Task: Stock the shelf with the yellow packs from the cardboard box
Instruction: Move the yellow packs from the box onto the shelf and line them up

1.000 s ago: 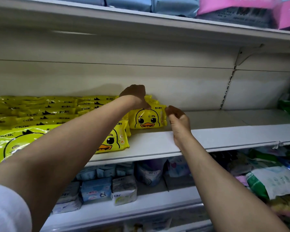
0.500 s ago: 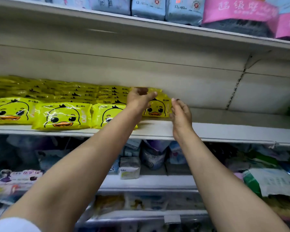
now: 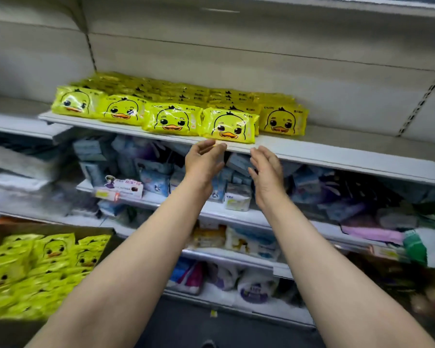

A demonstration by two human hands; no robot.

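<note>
Spanning the width of the view, the shelf carries rows of yellow packs lying flat, duck faces forward, reaching its front edge. The cardboard box sits lower left, filled with more yellow packs. Both forearms extend forward and upward. The left hand and right hand hover just below the shelf edge, palms facing each other, fingers relaxed and released, grasping nothing. The nearest pack lies just above the left fingertips.
</note>
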